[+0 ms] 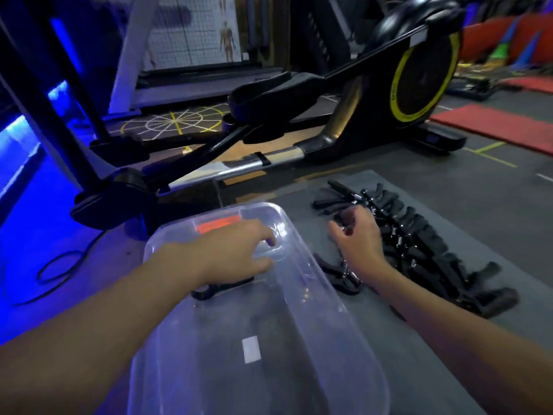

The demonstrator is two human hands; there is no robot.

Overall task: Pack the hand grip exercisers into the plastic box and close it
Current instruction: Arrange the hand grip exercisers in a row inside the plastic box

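Note:
The clear plastic box (314,295) stands open in front of me on a grey mat (449,199). One black hand grip exerciser (223,288) lies inside it, just under my left hand (230,250), which hovers over the box with fingers spread and nothing in it. A row of several black exercisers (425,244) lies on the mat to the right of the box. My right hand (359,238) is at the far part of that row, fingers curled around one exerciser (344,221). Another exerciser (338,274) lies between the box and my right wrist.
A black elliptical trainer (299,94) with a yellow-ringed flywheel (419,79) stands just beyond the box and mat. A black cable (59,265) loops on the floor at the left. Red mats (493,124) lie at the far right.

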